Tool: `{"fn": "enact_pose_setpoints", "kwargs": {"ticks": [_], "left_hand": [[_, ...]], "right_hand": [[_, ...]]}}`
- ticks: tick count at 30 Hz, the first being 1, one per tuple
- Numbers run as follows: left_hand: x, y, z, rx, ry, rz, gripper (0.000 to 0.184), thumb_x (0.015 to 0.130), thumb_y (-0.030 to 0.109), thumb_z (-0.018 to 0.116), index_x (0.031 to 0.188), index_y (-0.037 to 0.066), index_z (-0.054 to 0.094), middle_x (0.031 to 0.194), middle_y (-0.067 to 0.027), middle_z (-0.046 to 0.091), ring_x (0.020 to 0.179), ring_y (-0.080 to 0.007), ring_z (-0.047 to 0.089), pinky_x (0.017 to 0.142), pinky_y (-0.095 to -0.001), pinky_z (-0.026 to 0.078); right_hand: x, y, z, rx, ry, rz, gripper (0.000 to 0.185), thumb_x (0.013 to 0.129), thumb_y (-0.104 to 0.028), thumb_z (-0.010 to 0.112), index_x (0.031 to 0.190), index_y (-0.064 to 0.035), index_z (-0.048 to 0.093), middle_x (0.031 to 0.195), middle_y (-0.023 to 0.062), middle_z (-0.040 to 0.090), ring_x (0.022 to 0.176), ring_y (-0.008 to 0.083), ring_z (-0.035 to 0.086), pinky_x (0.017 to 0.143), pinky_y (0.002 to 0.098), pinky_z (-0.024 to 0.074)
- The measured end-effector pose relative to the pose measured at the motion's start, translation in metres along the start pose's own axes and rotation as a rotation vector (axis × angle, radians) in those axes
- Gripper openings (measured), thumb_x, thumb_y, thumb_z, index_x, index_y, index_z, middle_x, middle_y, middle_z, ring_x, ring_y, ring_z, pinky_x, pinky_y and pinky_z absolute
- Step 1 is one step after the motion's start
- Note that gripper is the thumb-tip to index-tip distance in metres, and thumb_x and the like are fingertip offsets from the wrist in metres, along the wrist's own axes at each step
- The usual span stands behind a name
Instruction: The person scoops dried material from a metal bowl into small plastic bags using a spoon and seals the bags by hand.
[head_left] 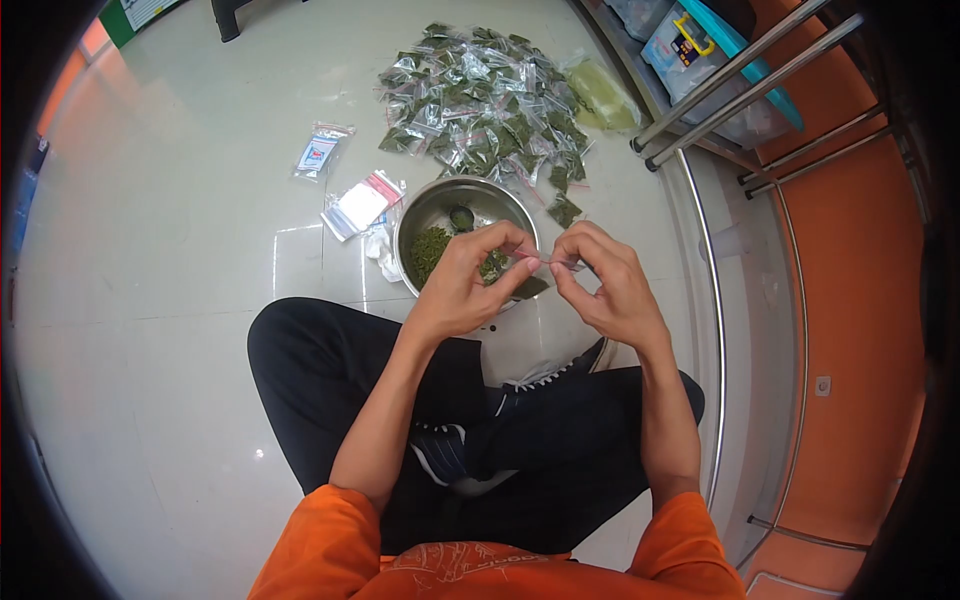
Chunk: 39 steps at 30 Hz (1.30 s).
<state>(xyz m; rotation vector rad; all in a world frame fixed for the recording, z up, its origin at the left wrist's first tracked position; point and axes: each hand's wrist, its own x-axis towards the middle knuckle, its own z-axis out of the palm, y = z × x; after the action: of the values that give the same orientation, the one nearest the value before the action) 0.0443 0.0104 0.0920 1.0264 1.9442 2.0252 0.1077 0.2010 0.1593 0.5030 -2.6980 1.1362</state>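
My left hand and my right hand pinch the top edge of a small clear zip bag between thumbs and forefingers. Something dark green fills the bag's lower part, which hangs at the near right rim of a steel bowl. Small green grains, like mung beans, lie in the bowl, partly hidden behind my left hand. A small round scoop or cup rests inside too. Beyond the bowl spreads a big heap of filled zip bags, and one filled bag lies nearer my right hand.
Left of the bowl are a stack of zip bags, another pack and a crumpled white piece. A larger yellow-green bag touches the heap. Metal rails and a plastic box stand right. My crossed legs are in front.
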Motion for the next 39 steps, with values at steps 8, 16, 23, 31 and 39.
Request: {"fn": "enact_pose_setpoints", "kwargs": {"ticks": [8, 16, 23, 31, 39], "left_hand": [[0.001, 0.004, 0.002, -0.021, 0.08, 0.038, 0.011, 0.091, 0.006, 0.069, 0.095, -0.003, 0.063, 0.092, -0.0091, 0.065, 0.088, -0.0191, 0.061, 0.084, -0.0312, 0.047], [0.001, 0.008, -0.001, 0.012, -0.004, 0.072, 0.013, 0.085, 0.005, 0.075, 0.092, -0.002, 0.067, 0.093, -0.0107, 0.068, 0.09, -0.0203, 0.066, 0.083, -0.0329, 0.05], [0.0, 0.007, 0.002, -0.065, 0.008, 0.089, 0.01, 0.086, 0.003, 0.074, 0.091, -0.002, 0.067, 0.091, -0.0108, 0.067, 0.089, -0.02, 0.064, 0.082, -0.0326, 0.048], [-0.001, 0.007, -0.001, -0.132, 0.042, 0.058, 0.008, 0.086, 0.002, 0.072, 0.092, -0.002, 0.067, 0.093, -0.0098, 0.067, 0.09, -0.0182, 0.062, 0.084, -0.0317, 0.047], [0.0, 0.001, 0.003, -0.099, 0.103, 0.104, 0.012, 0.085, 0.004, 0.074, 0.091, -0.004, 0.067, 0.089, -0.0099, 0.068, 0.083, -0.0182, 0.065, 0.078, -0.0297, 0.05]], "right_hand": [[0.0, 0.003, -0.006, 0.022, 0.03, -0.004, 0.012, 0.082, 0.001, 0.071, 0.09, 0.0043, 0.063, 0.083, 0.0115, 0.063, 0.077, 0.0232, 0.064, 0.073, 0.0331, 0.0509], [-0.001, -0.004, -0.008, 0.097, 0.05, 0.028, 0.007, 0.077, 0.004, 0.074, 0.08, 0.0033, 0.068, 0.075, 0.0089, 0.062, 0.069, 0.0186, 0.062, 0.066, 0.0299, 0.0485], [-0.003, -0.003, -0.005, 0.179, 0.023, 0.082, 0.008, 0.077, 0.004, 0.076, 0.082, 0.0027, 0.07, 0.075, 0.0076, 0.063, 0.069, 0.0157, 0.061, 0.066, 0.0284, 0.0476], [-0.005, 0.008, 0.008, 0.531, 0.062, 0.136, 0.009, 0.086, 0.004, 0.073, 0.094, 0.0046, 0.069, 0.094, 0.0059, 0.065, 0.086, 0.0117, 0.059, 0.079, 0.0259, 0.0481], [-0.005, 0.003, 0.022, 0.623, 0.133, 0.13, 0.01, 0.088, 0.005, 0.07, 0.097, 0.0054, 0.066, 0.097, 0.0061, 0.062, 0.09, 0.0118, 0.058, 0.082, 0.027, 0.0485]]}}
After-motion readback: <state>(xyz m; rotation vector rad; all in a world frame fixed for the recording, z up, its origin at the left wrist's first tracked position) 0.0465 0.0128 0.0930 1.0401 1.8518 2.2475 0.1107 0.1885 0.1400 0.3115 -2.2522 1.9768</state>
